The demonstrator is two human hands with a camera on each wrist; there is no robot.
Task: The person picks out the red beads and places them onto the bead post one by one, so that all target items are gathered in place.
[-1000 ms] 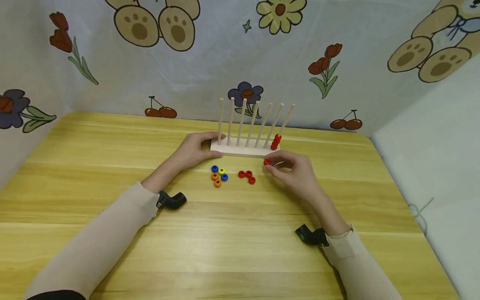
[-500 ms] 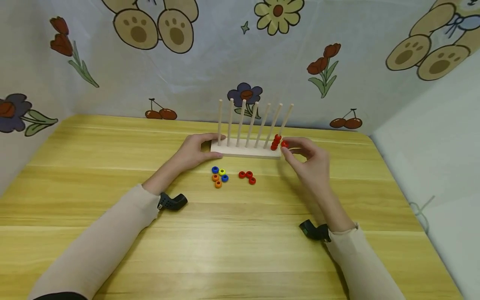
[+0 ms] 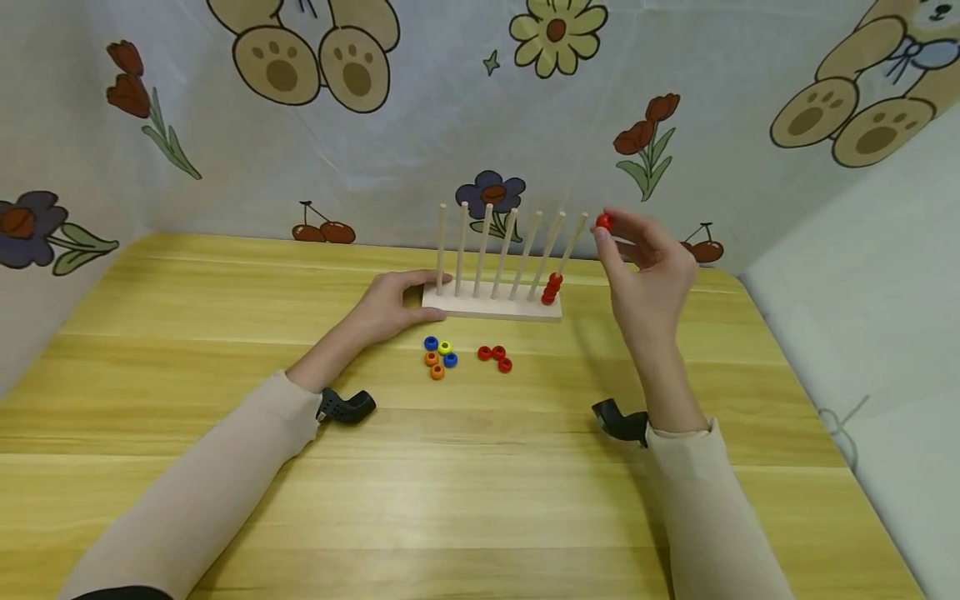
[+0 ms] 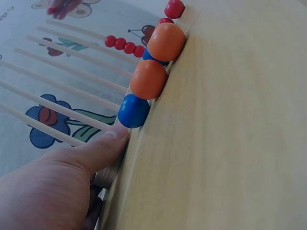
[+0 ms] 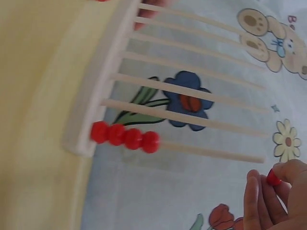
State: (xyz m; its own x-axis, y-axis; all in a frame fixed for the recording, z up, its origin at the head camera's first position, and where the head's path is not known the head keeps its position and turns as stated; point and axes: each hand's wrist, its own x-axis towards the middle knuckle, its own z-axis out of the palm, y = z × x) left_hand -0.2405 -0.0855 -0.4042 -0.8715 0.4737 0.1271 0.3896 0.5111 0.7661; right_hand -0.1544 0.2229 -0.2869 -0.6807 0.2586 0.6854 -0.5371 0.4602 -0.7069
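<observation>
A pale wooden rack (image 3: 491, 307) with several upright pegs stands near the back of the table. Several red beads (image 3: 551, 288) are stacked low on its rightmost peg, seen close up in the right wrist view as red beads (image 5: 124, 136). My left hand (image 3: 386, 307) grips the left end of the base, thumb along the front edge in the left wrist view. Between thumb and fingertips, my right hand (image 3: 648, 262) pinches a single red bead (image 3: 604, 221), raised level with the peg tops and just to the right of the rightmost one.
In front of the rack lie three loose red beads (image 3: 498, 353). Left of them is a cluster of two blue beads, two orange beads (image 3: 432, 358) and one yellow bead (image 3: 445, 347). A patterned cloth (image 3: 420, 142) hangs behind the wooden table (image 3: 450, 500).
My right hand has carried the pinched red bead from in front of the rack, rightward and then up to peg-top height. My left hand keeps its place on the base.
</observation>
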